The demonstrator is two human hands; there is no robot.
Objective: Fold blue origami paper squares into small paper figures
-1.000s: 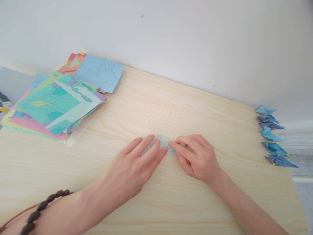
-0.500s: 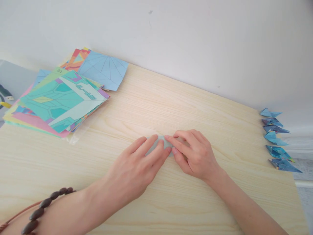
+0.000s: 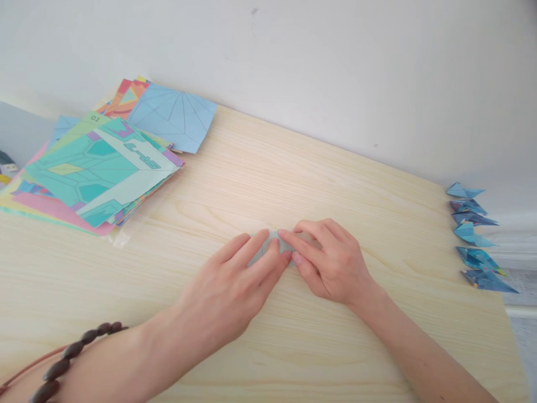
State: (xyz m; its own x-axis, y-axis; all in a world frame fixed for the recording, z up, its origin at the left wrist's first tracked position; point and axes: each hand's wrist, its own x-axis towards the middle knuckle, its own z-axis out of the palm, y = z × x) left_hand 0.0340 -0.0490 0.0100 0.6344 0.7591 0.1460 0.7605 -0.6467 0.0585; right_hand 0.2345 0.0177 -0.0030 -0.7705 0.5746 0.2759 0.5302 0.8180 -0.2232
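Observation:
A small folded piece of pale blue paper (image 3: 273, 240) lies on the light wooden table (image 3: 293, 168), mostly hidden under my fingers. My left hand (image 3: 235, 282) rests on its left part with the fingers stretched out flat, pressing it down. My right hand (image 3: 331, 263) comes in from the right with curled fingers. Its fingertips are pressed together on the paper's right part, touching the left fingertips. A dark bead bracelet (image 3: 71, 352) is on my left wrist.
A fanned stack of coloured patterned paper sheets (image 3: 96, 173) lies at the back left, with a light blue sheet (image 3: 176, 115) behind it. Several folded blue paper shapes (image 3: 472, 232) stand in a row along the table's right edge. A white wall runs behind.
My right fingertips have slid a little to the left over the paper, closer to the left fingers. The left hand stays pressed down. The view has shifted slightly.

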